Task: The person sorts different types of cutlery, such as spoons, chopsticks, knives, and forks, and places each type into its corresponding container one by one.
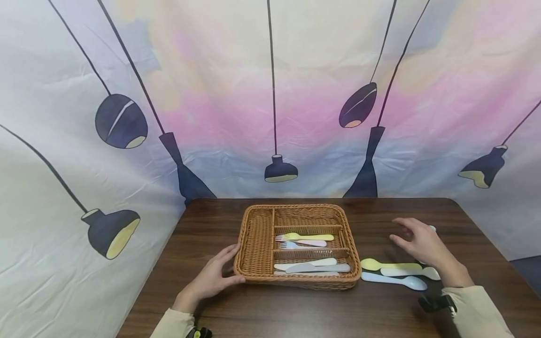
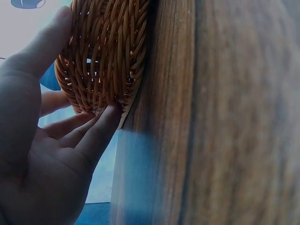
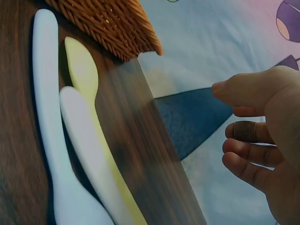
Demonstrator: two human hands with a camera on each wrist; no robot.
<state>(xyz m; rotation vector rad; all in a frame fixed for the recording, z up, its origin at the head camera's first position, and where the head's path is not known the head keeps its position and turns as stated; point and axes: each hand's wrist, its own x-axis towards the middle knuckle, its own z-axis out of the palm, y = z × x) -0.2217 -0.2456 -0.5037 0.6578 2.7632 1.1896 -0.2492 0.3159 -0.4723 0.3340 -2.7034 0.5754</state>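
A wicker basket (image 1: 258, 244) with dividers sits on the table. My left hand (image 1: 213, 274) holds its near left corner, thumb along the front wall and fingers on the left side; in the left wrist view the fingertips (image 2: 111, 112) press the woven wall (image 2: 101, 61). The middle right compartment holds a yellow fork (image 1: 313, 237), a pink fork and a blue fork (image 1: 291, 245). Pale knives (image 1: 325, 267) lie in the front one. My right hand (image 1: 424, 244), fingers loosely bent, holds nothing above the table beside a yellow spoon (image 1: 393, 266), a white spoon (image 1: 410, 272) and a light blue spoon (image 1: 393, 279).
A small pale tip (image 1: 433, 228) shows behind the right hand, mostly hidden by it. The dark wooden table (image 1: 296, 310) meets a fabric backdrop (image 1: 228, 164) printed with lamps at its far edge. Straps with devices sit on both wrists.
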